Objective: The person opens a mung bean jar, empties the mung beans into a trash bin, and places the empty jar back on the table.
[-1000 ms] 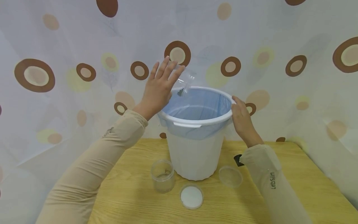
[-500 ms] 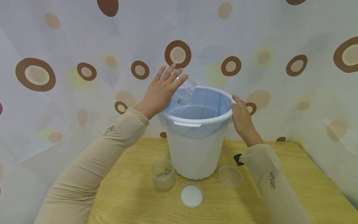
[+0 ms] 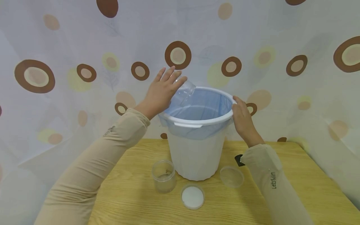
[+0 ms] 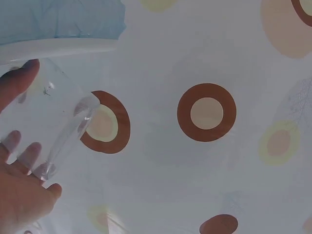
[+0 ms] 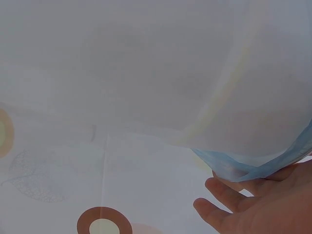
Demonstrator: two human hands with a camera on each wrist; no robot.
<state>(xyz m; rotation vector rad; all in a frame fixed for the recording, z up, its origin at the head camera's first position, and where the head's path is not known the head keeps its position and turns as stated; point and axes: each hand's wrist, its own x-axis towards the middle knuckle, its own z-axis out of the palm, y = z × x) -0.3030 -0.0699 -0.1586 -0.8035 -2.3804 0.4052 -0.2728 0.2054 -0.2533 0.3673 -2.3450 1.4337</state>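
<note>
My left hand (image 3: 161, 92) grips a clear plastic jar (image 3: 185, 91), tipped on its side with its mouth over the bin's opening. In the left wrist view, fingers and thumb lie on opposite sides of the jar (image 4: 63, 112), where a few tiny dark specks show. The white trash can (image 3: 197, 159) stands upright on the table, lined with a blue bag (image 3: 208, 103) folded over its rim. On the right, my right hand (image 3: 243, 120) rests against the rim; the right wrist view shows its fingers (image 5: 226, 195) fairly straight beside the bag's edge.
A second clear jar (image 3: 164, 184) with some residue stands front-left of the can on the wooden table (image 3: 126, 200). A round lid with a white disc (image 3: 192, 197) lies in front, and a clear lid (image 3: 232, 177) on the right. A patterned sheet (image 3: 112, 37) hangs close behind.
My left hand has lowered the jar towards the bin's opening. A dark green bit seen at its mouth earlier is out of sight now. The right hand stays at the rim.
</note>
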